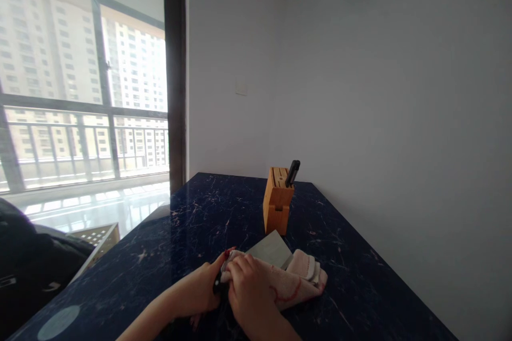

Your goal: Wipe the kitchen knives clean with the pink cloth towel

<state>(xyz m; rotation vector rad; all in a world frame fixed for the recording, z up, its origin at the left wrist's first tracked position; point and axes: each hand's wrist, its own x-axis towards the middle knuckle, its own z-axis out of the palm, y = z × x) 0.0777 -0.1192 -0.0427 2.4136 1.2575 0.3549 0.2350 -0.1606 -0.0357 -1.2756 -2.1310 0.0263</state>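
Observation:
My left hand [205,289] is closed around the black handle of a cleaver, of which a little shows beside the palm. The cleaver's broad grey blade [274,248] points away to the right, low over the dark table. A pale pink towel [290,285] with a red line pattern is folded about the blade and covers its near part. My right hand [248,285] is closed on the towel, its fingers pressing it near the handle end of the blade. Something small and red shows by my left thumb; I cannot make it out.
Just beyond the blade stands a wooden knife block [277,205] with one black-handled knife [294,172] in it. The dark blue marbled table [212,202] runs to a white wall. A round pale disc [59,323] lies at the near left, and a black bag-like object [32,272] is beside the table.

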